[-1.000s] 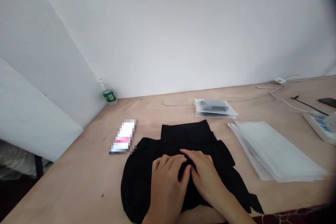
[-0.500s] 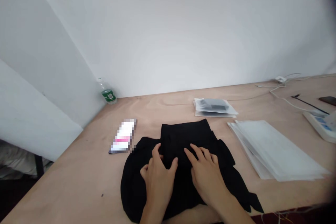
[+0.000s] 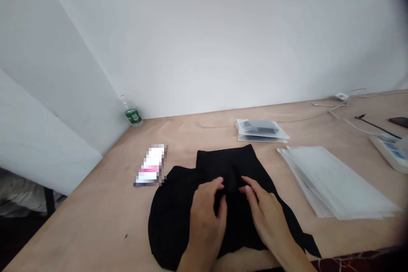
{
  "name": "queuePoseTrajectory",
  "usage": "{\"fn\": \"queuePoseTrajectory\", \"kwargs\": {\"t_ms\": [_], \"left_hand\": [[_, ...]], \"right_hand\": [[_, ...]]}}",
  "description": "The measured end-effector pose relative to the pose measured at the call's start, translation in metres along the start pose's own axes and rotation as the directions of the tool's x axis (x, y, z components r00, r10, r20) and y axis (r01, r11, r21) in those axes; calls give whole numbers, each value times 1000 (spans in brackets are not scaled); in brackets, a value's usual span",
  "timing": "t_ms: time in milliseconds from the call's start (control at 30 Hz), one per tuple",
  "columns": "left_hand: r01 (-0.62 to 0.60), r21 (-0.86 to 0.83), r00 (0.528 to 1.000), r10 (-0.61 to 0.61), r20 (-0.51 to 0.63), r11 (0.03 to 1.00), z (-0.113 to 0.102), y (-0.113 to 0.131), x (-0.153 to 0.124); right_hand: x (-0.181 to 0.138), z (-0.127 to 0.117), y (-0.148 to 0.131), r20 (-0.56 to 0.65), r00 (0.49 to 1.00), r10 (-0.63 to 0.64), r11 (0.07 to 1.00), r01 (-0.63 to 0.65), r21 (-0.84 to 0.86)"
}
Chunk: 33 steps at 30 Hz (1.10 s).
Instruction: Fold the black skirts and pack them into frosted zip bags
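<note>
A piece of black fabric [image 3: 168, 212], perhaps a garment, lies spread over the table in front of me, with a squared part at its far end and a rounded part at the left. Above its middle, my left hand [image 3: 207, 216] has curled fingers, the thumb held apart from them. My right hand [image 3: 267, 212] is a short distance to the right, fingers stretched forward and its thumb slightly away from the forefinger. No fabric shows pinched in either hand. Whether the fingertips touch the cloth is hard to make out.
A phone with a blurred screen [image 3: 151, 165] lies left of the cloth. Translucent plastic bags [image 3: 338, 182] are stacked at the right, and a smaller packet [image 3: 261, 131] lies behind. A bottle [image 3: 133, 112] stands in the back-left corner. Cables and a power strip [image 3: 389, 153] are far right.
Both hands have drawn a little toward me and to the right, with the left hand turned more inward. The fabric's right side now has a smoother, straighter edge where uneven layers stuck out before.
</note>
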State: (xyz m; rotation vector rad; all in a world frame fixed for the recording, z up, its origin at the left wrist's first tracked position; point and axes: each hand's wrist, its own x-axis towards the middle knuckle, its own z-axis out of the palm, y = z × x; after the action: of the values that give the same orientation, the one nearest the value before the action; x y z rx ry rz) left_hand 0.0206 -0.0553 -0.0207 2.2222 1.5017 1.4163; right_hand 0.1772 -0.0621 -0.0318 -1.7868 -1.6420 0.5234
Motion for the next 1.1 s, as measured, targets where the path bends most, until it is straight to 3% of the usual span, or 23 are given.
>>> {"fn": "queuePoseTrajectory", "kwargs": {"t_ms": [100,233,333,500,567,633,733,833,967,1100], "left_hand": [[-129,79,975,112,194,989,5,1,-7],[-76,98,982,57,180,992,1,-4,-12],[-115,52,985,108,135,992,-1,-6,-14],[-202,31,972,197,129,979,2,-3,-17],[-225,33,965,218,147,974,4,-1,-18],[-234,26,962,227,154,972,5,-1,-19],[-214,5,960,209,186,977,6,-2,-20],[-171,-26,955,172,244,985,4,-2,-19],[-104,66,952,81,294,992,5,0,-8],[-67,262,873,-71,483,963,15,-3,7]], "right_hand": [[5,-3,-1,1,994,109,988,-109,109],[8,-2,-5,10,994,107,991,-107,84],[7,-1,-6,0,997,75,996,-75,41],[3,-3,-7,-74,996,-41,991,31,-130],[3,-3,-9,-140,980,-141,967,106,-234],[5,-1,-12,-128,956,-263,927,214,-307],[12,9,-10,37,928,-371,862,359,-358],[19,20,-1,155,927,-342,849,376,-371],[21,27,9,186,930,-317,853,366,-373],[21,26,9,201,939,-280,862,338,-376]]}}
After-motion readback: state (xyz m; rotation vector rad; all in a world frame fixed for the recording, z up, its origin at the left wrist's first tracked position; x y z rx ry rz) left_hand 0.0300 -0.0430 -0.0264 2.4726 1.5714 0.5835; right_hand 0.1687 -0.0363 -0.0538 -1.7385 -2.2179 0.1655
